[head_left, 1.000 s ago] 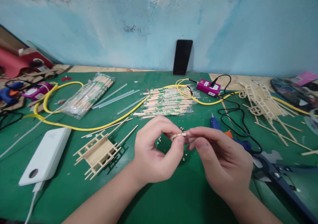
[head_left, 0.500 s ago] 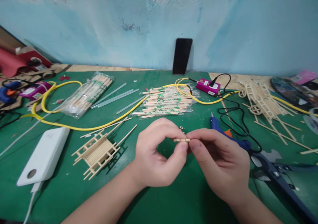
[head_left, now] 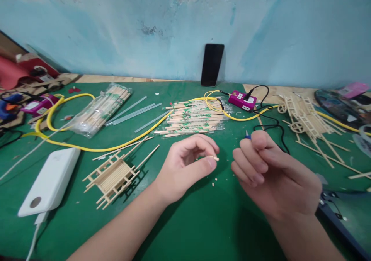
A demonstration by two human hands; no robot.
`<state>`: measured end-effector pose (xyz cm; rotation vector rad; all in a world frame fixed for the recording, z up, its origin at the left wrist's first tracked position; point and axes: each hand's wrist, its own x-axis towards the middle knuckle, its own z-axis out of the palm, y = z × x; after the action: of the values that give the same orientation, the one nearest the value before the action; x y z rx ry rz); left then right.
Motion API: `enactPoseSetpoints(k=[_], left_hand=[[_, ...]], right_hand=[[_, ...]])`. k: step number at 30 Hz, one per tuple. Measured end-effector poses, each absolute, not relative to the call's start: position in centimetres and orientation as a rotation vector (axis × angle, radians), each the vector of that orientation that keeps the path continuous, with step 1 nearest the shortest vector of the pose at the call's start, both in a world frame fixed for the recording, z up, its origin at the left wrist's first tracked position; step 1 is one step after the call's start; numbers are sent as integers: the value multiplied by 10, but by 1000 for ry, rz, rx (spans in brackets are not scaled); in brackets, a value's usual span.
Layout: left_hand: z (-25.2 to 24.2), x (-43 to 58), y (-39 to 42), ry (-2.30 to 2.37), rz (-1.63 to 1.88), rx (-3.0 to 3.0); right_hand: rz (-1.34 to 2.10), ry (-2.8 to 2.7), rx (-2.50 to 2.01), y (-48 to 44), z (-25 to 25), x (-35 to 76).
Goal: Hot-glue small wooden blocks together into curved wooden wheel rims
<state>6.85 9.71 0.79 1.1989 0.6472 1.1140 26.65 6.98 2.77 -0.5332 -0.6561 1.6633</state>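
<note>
Between the thumb and index finger of my left hand (head_left: 189,166) is a short wooden stick piece (head_left: 214,158), its pale end poking out past the thumb. My right hand (head_left: 275,172) is raised apart from it on the right, fingers curled in; whatever they may hold is hidden. Behind that hand is a blue glue gun (head_left: 247,135), with only its tip showing. Tiny wood scraps (head_left: 213,184) lie on the green table between my hands. To the left sits a small cart-like frame (head_left: 116,176) built of thin sticks.
Wrapped chopsticks (head_left: 194,116) lie mid-table, with another bagged bundle (head_left: 101,108) and clear glue sticks (head_left: 135,114) to the left. A stick model with wheels (head_left: 307,118) stands right, above blue-handled cutters (head_left: 339,218). A white power bank (head_left: 50,182), yellow cable (head_left: 95,150) and phone (head_left: 212,65) are around.
My right hand has let go of the small stick piece and moved right and nearer, now covering most of the glue gun. My left hand keeps the piece. Scraps now show on the table.
</note>
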Motion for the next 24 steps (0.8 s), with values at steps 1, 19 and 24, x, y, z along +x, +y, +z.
enactPoseSetpoints(k=[1,19,24], left_hand=[[7,70,97,628,1051,1164],[8,81,89,586,911,1022],[3,81,90,589,901,967]], right_hand=[[1660,-646,-531,70,28,268],[1573,-664,-794,84,22,271],[1607,-559,-771,86,20,272]])
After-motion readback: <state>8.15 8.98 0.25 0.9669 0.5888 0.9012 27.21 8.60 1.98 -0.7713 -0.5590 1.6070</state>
